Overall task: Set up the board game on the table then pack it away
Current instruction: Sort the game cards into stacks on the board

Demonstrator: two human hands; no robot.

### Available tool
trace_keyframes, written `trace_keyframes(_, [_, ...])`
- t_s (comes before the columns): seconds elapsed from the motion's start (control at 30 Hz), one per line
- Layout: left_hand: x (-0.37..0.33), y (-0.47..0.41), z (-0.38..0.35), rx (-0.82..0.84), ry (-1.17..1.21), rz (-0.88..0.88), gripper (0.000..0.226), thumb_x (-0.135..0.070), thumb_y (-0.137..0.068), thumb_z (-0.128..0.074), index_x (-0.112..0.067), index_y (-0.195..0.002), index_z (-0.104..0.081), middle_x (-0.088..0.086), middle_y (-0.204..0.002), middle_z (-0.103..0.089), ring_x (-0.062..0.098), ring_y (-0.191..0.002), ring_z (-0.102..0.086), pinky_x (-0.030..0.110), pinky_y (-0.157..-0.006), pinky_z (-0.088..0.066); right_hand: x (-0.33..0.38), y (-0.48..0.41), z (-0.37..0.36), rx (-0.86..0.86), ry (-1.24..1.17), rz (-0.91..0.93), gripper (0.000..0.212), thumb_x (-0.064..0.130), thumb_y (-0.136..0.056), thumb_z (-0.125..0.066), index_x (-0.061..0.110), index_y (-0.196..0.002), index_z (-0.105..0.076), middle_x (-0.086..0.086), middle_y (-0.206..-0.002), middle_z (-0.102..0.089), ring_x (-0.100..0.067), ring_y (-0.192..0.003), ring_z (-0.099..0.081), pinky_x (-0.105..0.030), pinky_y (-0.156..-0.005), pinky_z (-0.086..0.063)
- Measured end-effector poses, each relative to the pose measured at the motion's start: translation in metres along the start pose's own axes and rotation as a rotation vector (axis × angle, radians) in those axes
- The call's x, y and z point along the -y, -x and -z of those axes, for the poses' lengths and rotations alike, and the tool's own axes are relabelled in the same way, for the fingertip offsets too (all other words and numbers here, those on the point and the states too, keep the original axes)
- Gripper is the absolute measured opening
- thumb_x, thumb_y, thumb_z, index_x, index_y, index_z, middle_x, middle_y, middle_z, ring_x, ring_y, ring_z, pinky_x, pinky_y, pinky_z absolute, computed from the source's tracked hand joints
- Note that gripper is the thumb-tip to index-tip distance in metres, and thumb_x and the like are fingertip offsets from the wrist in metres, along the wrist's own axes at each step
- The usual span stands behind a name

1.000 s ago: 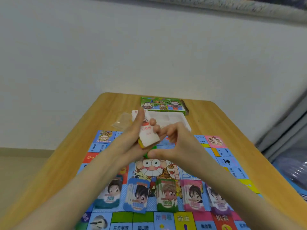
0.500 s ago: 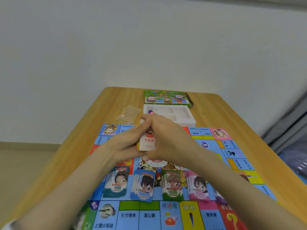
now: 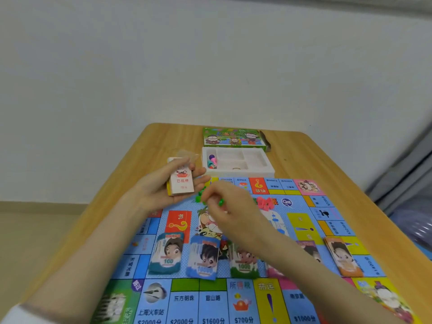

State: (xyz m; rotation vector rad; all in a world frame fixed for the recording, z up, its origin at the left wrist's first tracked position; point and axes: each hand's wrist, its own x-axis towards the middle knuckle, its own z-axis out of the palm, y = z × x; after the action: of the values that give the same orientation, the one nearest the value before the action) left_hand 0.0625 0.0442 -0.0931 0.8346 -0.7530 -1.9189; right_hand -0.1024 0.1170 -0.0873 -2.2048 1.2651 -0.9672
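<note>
Plainly, in the head view, the left hand (image 3: 161,191) lies palm up over the far left part of the game board (image 3: 275,300). It cradles a deck of cards (image 3: 181,183) between thumb and fingers. The deck's long axis runs away from the person, toward the plastic bag (image 3: 187,153) behind it.

Just right of that hand, the right hand (image 3: 230,206) hangs knuckles-up with its fingers curled onto small green pieces (image 3: 220,202), pinching them as far as the blur allows. The pieces sit between the two hands and nearer the right one, so setting them out would likely fall to that hand. A clump of red pieces (image 3: 265,203) lies on the board just beyond its wrist side.

Toward the person, money stacks stand in a row: the 100 stack (image 3: 166,256), the 10000 stack (image 3: 203,261) and the 1000 stack (image 3: 244,264).

Farther off, the white tray (image 3: 238,173) (a few tokens in its left compartment) touches the board's far edge, with the game box (image 3: 233,136) behind it. All of this rests on a wooden table (image 3: 327,164) against a pale wall (image 3: 210,66).
</note>
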Motion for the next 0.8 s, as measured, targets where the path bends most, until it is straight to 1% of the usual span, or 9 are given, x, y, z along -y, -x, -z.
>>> trace_keyframes(0.07, [0.000, 0.000, 0.004, 0.040, 0.008, 0.046, 0.015, -0.018, -0.072, -0.071, -0.006, -0.069, -0.064, 0.017, -0.093, -0.071, 0.031, -0.090, -0.071, 0.044, -0.078, -0.057, 0.003, 0.003, -0.006, 0.296, 0.094, 0.006, 0.023, 0.013, -0.097, -0.041, 0.009, -0.112, -0.057, -0.004, -0.107, -0.059, -0.015, -0.096, -0.052, -0.031, -0.084, -0.043])
trace_keyframes(0.1, [0.001, 0.000, 0.005, 0.044, -0.001, 0.059, 0.014, -0.018, -0.073, -0.068, -0.006, -0.066, -0.064, 0.018, -0.096, -0.071, 0.033, -0.094, -0.070, 0.047, -0.083, -0.055, 0.004, 0.003, -0.011, 0.377, 0.179, 0.034, 0.026, 0.015, -0.098, -0.039, 0.007, -0.117, -0.055, -0.008, -0.114, -0.057, -0.019, -0.104, -0.049, -0.035, -0.091, -0.040])
trace_keyframes(0.17, [0.002, -0.001, 0.008, 0.027, -0.009, 0.057, 0.023, -0.018, -0.080, -0.058, -0.006, -0.062, -0.065, 0.018, -0.096, -0.070, 0.033, -0.098, -0.069, 0.049, -0.087, -0.051, 0.007, 0.003, -0.022, 0.449, 0.286, 0.084, 0.030, 0.017, -0.098, -0.037, 0.006, -0.124, -0.049, -0.011, -0.123, -0.052, -0.024, -0.113, -0.042, -0.041, -0.098, -0.035])
trace_keyframes(0.27, [0.002, -0.001, 0.008, 0.009, 0.020, 0.031, 0.020, -0.018, -0.079, -0.059, -0.005, -0.064, -0.064, 0.019, -0.095, -0.070, 0.033, -0.100, -0.068, 0.052, -0.087, -0.050, 0.011, 0.002, -0.030, 0.517, 0.267, 0.085, 0.040, 0.017, -0.099, -0.036, 0.009, -0.138, -0.037, -0.010, -0.136, -0.043, -0.023, -0.122, -0.035, -0.037, -0.103, -0.032])
trace_keyframes(0.33, [0.003, -0.001, 0.008, -0.009, 0.001, 0.022, 0.014, -0.018, -0.076, -0.060, -0.006, -0.070, -0.061, 0.019, -0.096, -0.070, 0.032, -0.100, -0.068, 0.053, -0.086, -0.050, 0.013, 0.002, -0.029, 0.543, 0.225, 0.068, 0.041, 0.015, -0.099, -0.035, 0.010, -0.140, -0.034, -0.009, -0.139, -0.041, -0.019, -0.123, -0.033, -0.033, -0.102, -0.030])
trace_keyframes(0.4, [0.003, -0.001, 0.009, -0.023, 0.004, 0.018, 0.012, -0.018, -0.076, -0.061, -0.006, -0.072, -0.060, 0.018, -0.096, -0.071, 0.032, -0.101, -0.068, 0.053, -0.087, -0.049, 0.014, 0.003, -0.027, 0.550, 0.186, 0.060, 0.039, 0.015, -0.099, -0.035, 0.012, -0.138, -0.036, -0.006, -0.139, -0.041, -0.016, -0.124, -0.033, -0.030, -0.102, -0.029])
trace_keyframes(0.53, [0.002, -0.001, 0.008, -0.014, 0.017, 0.008, 0.014, -0.019, -0.078, -0.059, -0.007, -0.071, -0.059, 0.016, -0.091, -0.070, 0.030, -0.096, -0.070, 0.050, -0.086, -0.051, 0.017, 0.004, -0.025, 0.571, 0.169, 0.070, 0.035, 0.014, -0.098, -0.037, 0.012, -0.132, -0.041, -0.006, -0.134, -0.045, -0.016, -0.121, -0.036, -0.033, -0.102, -0.033])
trace_keyframes(0.67, [0.003, -0.001, 0.007, -0.018, 0.018, -0.001, 0.013, -0.018, -0.077, -0.059, -0.007, -0.070, -0.058, 0.017, -0.089, -0.069, 0.030, -0.092, -0.071, 0.049, -0.084, -0.052, 0.020, 0.008, -0.022, 0.589, 0.137, 0.071, 0.036, 0.013, -0.097, -0.037, 0.011, -0.133, -0.041, -0.007, -0.134, -0.045, -0.017, -0.121, -0.038, -0.029, -0.099, -0.032])
trace_keyframes(0.8, [0.004, -0.001, 0.008, -0.003, 0.005, 0.013, 0.020, -0.019, -0.078, -0.059, -0.008, -0.062, -0.063, 0.015, -0.089, -0.070, 0.028, -0.094, -0.070, 0.049, -0.086, -0.051, 0.022, 0.015, -0.019, 0.617, 0.102, 0.077, 0.037, 0.012, -0.097, -0.037, 0.011, -0.134, -0.041, -0.006, -0.135, -0.045, -0.013, -0.119, -0.037, -0.021, -0.093, -0.029])
